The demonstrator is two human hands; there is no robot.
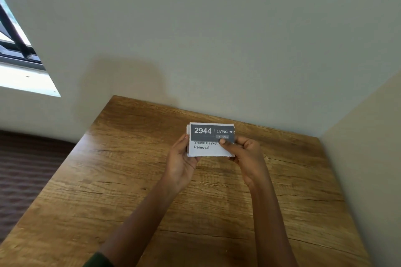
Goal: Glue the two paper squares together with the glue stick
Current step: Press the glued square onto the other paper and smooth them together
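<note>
Both my hands hold up a small stack of printed paper squares (206, 138) above the far part of a wooden table (152, 180). The front sheet has a dark grey header reading "2944" and black text below it; the edge of a second sheet shows behind it at the left. My left hand (181, 160) grips the stack's left edge. My right hand (243, 154) pinches its right side, thumb across the front. No glue stick is in view.
The table stands in a corner, with pale walls (217, 39) behind it and to its right. A window (17, 50) is at upper left. Dark carpeted floor (26, 169) lies beyond the table's left edge.
</note>
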